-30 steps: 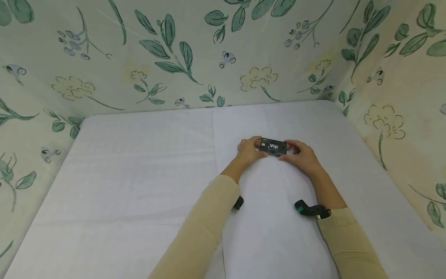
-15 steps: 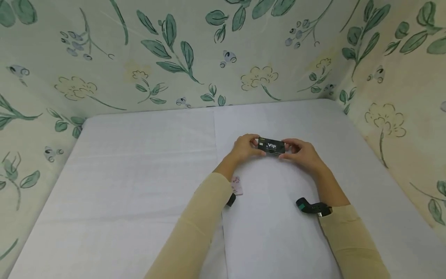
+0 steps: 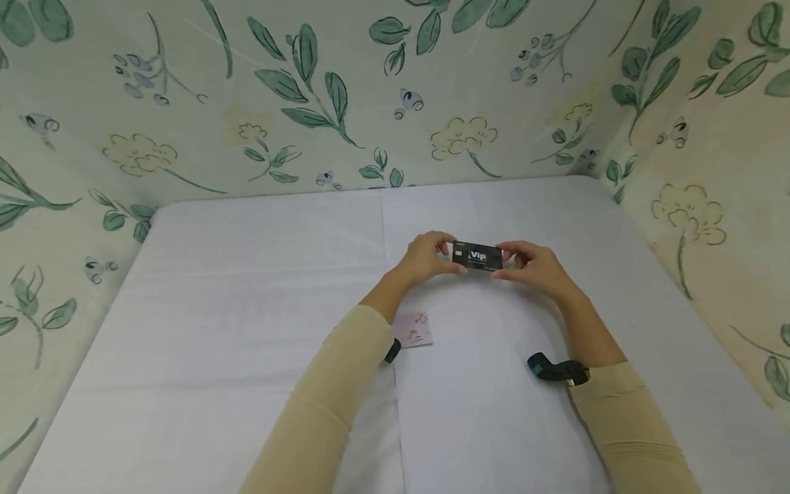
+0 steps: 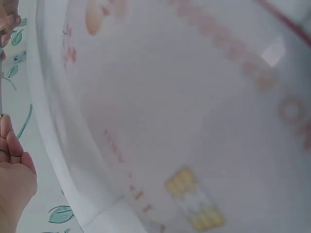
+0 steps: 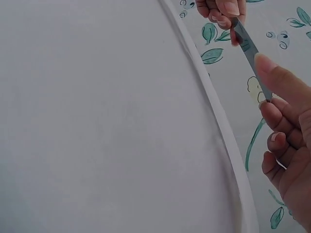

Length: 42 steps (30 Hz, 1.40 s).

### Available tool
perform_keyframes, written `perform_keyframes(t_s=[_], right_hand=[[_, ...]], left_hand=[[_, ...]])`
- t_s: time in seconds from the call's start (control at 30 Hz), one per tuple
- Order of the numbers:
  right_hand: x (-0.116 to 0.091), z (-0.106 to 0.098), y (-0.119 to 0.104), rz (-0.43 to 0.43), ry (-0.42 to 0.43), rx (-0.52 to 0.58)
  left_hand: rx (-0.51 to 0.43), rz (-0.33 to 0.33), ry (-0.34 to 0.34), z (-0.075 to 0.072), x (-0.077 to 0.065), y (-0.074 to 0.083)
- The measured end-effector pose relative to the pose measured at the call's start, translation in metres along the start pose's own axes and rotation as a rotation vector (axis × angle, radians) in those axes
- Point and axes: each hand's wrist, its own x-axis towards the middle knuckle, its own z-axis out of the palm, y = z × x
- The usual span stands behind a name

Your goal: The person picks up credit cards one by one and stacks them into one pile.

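Note:
A black card (image 3: 478,256) with "Vip" in white print and a small chip-like square is held up between both hands in the head view, its printed face toward me. My left hand (image 3: 422,258) pinches its left end between thumb and fingers. On the opposite end, my right hand (image 3: 535,266) grips it the same way. The right wrist view catches the card (image 5: 253,57) almost edge-on as a thin grey strip, with the right thumb and forefinger around its near end. At the left border of the left wrist view, the left hand (image 4: 15,179) is partly cut off.
A small pink flowered item (image 3: 415,330) lies flat on the white cloth (image 3: 247,302) beside the left sleeve. Blurred red print and a yellow patch (image 4: 194,199) fill much of the left wrist view. Leaf-patterned walls (image 3: 345,89) border the cloth.
Both hands have carried the card slightly left and up in the head view. The left forearm has shifted left, so the pink item it hid has come into sight.

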Motion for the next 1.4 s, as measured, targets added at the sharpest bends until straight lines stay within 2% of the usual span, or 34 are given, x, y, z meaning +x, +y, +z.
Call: perform_keyframes(t_s=[0.3,0.63,1.1,1.4], right_hand=[[0.003,0.006,-0.017,-0.037,-0.006,0.006],[0.013,0.024,-0.034,-0.048,-0.066,0.018],[0.024,0.044,-0.049,-0.085,-0.130,0.040],[0.022,0.056,-0.067,-0.109,-0.173,0.035]], left_hand=[[-0.039,0.008,-0.005,-0.016,-0.012,-0.008],[-0.045,0.015,0.024,-0.036,-0.029,-0.023],[-0.028,-0.020,0.049,-0.052,-0.050,-0.044],[-0.027,-0.061,0.051,-0.063,-0.068,-0.051]])
